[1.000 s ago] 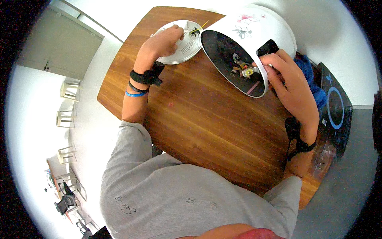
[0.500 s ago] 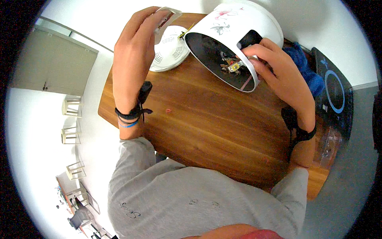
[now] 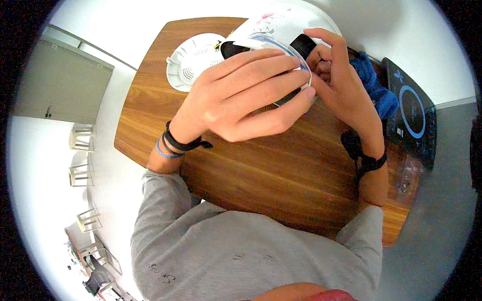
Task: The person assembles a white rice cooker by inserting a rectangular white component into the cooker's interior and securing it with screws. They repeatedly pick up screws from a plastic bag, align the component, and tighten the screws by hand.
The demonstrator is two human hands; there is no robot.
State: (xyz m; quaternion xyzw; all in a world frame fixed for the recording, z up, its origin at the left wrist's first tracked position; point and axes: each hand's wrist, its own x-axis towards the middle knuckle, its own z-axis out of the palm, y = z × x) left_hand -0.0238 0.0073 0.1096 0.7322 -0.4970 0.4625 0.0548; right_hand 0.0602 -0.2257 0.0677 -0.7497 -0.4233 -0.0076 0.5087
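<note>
A white rice cooker [image 3: 296,20] with a printed flower lies on its side, its bottom end facing me. My left hand [image 3: 246,95] reaches across that end with fingers stretched close together. Along its fingertips shows a clear plastic bag [image 3: 273,44] with a blue line, apparently held on the side away from me. My right hand [image 3: 336,75] is at the cooker's rim beside the black panel [image 3: 304,46]. Its index finger stands out while the others curl in with the thumb; what they pinch is hidden. My left hand covers most of the dark inside.
A white vented round cover [image 3: 188,55] lies on the wooden table [image 3: 241,170] left of the cooker. Blue cloth [image 3: 379,95] and a black induction hob [image 3: 412,113] are at the right. A clear plastic packet [image 3: 409,175] lies near the right edge.
My left hand has swung right with the clear bag, from above the vented cover to in front of the cooker's end. My right index finger has lifted. The whole view has shifted slightly.
</note>
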